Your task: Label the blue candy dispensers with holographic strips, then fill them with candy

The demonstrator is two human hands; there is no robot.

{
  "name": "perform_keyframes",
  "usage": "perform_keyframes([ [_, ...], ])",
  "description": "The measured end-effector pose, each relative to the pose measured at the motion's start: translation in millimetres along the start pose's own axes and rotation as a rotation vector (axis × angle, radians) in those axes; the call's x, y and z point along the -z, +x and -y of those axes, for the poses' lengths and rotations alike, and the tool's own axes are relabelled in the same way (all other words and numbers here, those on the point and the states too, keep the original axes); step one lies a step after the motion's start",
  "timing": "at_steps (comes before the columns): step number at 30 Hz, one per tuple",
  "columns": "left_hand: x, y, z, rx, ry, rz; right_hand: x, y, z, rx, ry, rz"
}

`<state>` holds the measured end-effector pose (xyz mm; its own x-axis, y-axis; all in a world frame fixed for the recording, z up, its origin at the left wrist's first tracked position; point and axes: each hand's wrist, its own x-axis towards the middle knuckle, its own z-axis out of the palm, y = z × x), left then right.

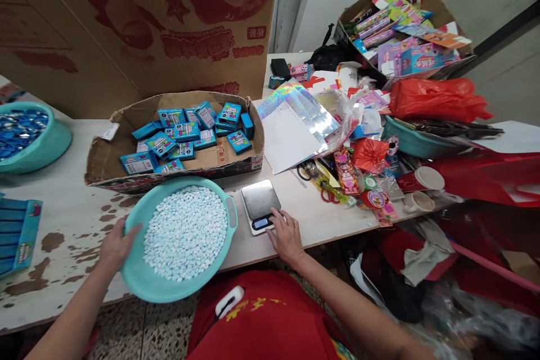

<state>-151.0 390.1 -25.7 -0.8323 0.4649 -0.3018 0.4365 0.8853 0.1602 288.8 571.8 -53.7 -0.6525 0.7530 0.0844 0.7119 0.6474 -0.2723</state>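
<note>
A teal plastic basin (130, 261) full of small pale blue and white candies (185, 233) sits at the table's front edge. My left hand (116, 246) is closed on the basin's left rim, thumb inside. Just right of the basin lies a small digital scale (260, 199) with a bare metal plate and a lit display. My right hand (285, 233) touches the scale's front right corner beside the display, fingers stretched out and holding nothing. Behind the basin, a low cardboard tray (105, 163) contains several small blue boxes (186, 131).
At the left are another teal basin (59, 143) of blue wrapped pieces and a blue display box (28, 236). A large carton (139, 67) stands behind. Papers (291, 138), scissors (329, 196), packets, cups and a box of colourful packages (354, 22) crowd the right.
</note>
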Motion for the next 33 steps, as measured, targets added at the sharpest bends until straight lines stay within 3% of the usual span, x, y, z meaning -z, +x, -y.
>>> perform_keyframes([
  [3,-0.3,2,0,0.03,-0.033,0.039,-3,33,25,-0.032,0.036,-0.033],
  [9,3.5,-15,1,-0.063,-0.173,-0.06,-26,91,54,-0.058,0.003,0.056],
  [11,8.2,-22,-1,-0.123,-0.207,-0.219,-32,96,52,-0.118,-0.017,0.049],
  [13,20.2,-22,-12,-0.206,-0.207,-0.502,-36,97,49,-0.158,-0.042,0.021],
  [15,40.4,-10,-37,-0.293,-0.182,-0.734,-38,96,48,-0.158,-0.062,-0.005],
  [16,52.4,2,-53,-0.34,-0.17,-0.775,-39,96,49,-0.147,-0.065,-0.02],
  [17,64.5,18,-72,-0.407,-0.145,-0.745,-39,96,51,-0.135,-0.062,-0.039],
  [20,92.9,81,-126,-0.541,-0.012,-0.42,-38,93,54,-0.132,-0.016,-0.136],
  [22,98.0,124,-151,-0.478,0.089,-0.189,-37,85,46,-0.194,0.026,-0.221],
  [24,90.3,159,-165,-0.406,0.145,-0.039,-38,70,27,-0.344,0.063,-0.298],
  [28,55.7,199,-168,-0.346,0.13,0.001,-40,29,-22,-0.697,0.196,-0.281],
  [31,41.8,207,-170,-0.319,0.061,-0.056,-44,9,-40,-0.739,0.312,-0.192],
  [33,46.7,203,-175,-0.319,0.025,-0.075,-48,5,-39,-0.721,0.337,-0.18],
])
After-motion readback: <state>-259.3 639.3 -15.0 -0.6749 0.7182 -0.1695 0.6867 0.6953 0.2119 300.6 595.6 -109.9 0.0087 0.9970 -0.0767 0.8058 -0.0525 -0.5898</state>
